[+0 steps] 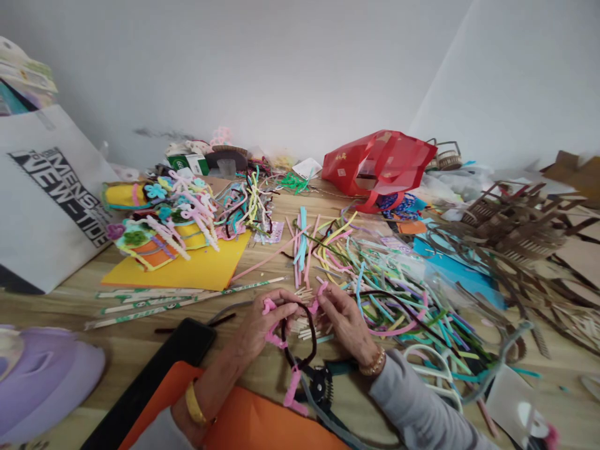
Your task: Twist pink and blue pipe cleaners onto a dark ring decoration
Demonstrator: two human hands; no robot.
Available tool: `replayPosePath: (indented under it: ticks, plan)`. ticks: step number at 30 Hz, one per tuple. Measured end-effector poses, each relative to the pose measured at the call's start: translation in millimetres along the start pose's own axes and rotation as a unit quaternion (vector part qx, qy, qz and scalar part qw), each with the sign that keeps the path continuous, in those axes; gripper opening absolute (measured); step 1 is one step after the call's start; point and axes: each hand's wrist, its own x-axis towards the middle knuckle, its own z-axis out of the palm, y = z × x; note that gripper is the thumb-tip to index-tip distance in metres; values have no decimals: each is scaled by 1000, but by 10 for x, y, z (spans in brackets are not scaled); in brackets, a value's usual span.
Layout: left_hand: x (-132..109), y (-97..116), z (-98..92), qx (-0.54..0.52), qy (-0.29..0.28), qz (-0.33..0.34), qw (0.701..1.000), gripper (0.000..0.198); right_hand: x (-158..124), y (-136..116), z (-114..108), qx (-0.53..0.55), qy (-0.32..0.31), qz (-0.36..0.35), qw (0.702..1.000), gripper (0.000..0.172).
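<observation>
A dark brown fuzzy ring, apparently of chenille stem, is held up above the desk between the two hands, over a black tool and just beyond the orange sheet. Its upper left edge is pinched by the left hand, with a bent pink piece lying against the same fingers. A second pink piece, at the upper right of the ring, is gripped between thumb and fingers of the right hand; whether the brown stem is also touched there cannot be told. From the bottom of the ring a pink strip is hung, bent at its lower end and held by neither hand. The assembly is judged very light, soft on the surface and springy rather than rigid; little slip is expected on the fuzz. Breakage is thought unlikely, but the curve could easily be kinked or flattened by a hard squeeze. Hold is best taken at the pink joins, the ring being steadied by a light pinch on its rim.
</observation>
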Motion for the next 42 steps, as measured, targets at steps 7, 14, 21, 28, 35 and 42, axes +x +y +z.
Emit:
replayPosePath:
  ticks: [7, 14, 21, 28, 35, 42]
  plan:
    - [2, 18, 0, 49, 11, -2, 999, 21, -19, -47, 24, 35, -11, 6, 999, 29]
    - [-23, 33, 47, 55, 1, -13, 998, 24, -29, -69, 22, 59, -50, 5, 997, 27]
    - [-32, 73, 78, 110, 35, 52, 992, 18, -16, 2, 41, 71, -59, 30, 995, 32]
    - [-43, 124, 76, 109, 16, 59, 992, 16, -15, -4, 49, 72, -44, 18, 996, 29]
    - [-29, 53, 44, 116, 3, 55, 992, 18, -13, 4, 18, 46, -36, 22, 998, 32]
    - [-56, 88, 48, 115, -11, 49, 992, 19, -20, -34, 24, 76, -29, 22, 996, 27]
